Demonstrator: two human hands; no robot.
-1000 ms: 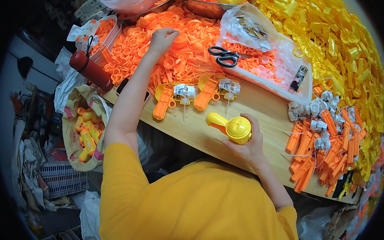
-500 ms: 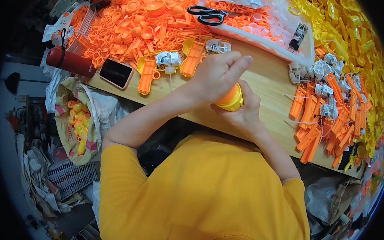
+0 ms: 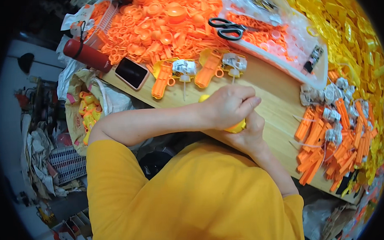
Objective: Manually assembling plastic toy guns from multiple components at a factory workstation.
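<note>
In front of my body, above the table's near edge, both hands close around a yellow plastic toy (image 3: 238, 127). My left hand (image 3: 231, 106) is curled over its top with the thumb pointing right, hiding most of it. From below and the right, my right hand (image 3: 254, 128) grips it, its fingers largely covered. A bit of yellow also shows beyond my left knuckles. Just past my hands lie two opened toy gun halves, a left one (image 3: 162, 81) and a right one (image 3: 209, 70), each with an orange piece and a white mechanism in a yellow shell.
Orange parts (image 3: 155, 28) heap at the back, yellow shells (image 3: 345, 38) at the right. Black-handled scissors (image 3: 229, 29) rest by a white tray (image 3: 279, 68). Orange pieces with white mechanisms (image 3: 328, 145) pile at right. A phone (image 3: 132, 73), red bottle (image 3: 86, 55) and sack (image 3: 75, 120) are left.
The view has shifted, so the table items appear lower and farther right. My left hand now covers more of the toy, hiding the orange part that showed before. Both hands still grip it.
</note>
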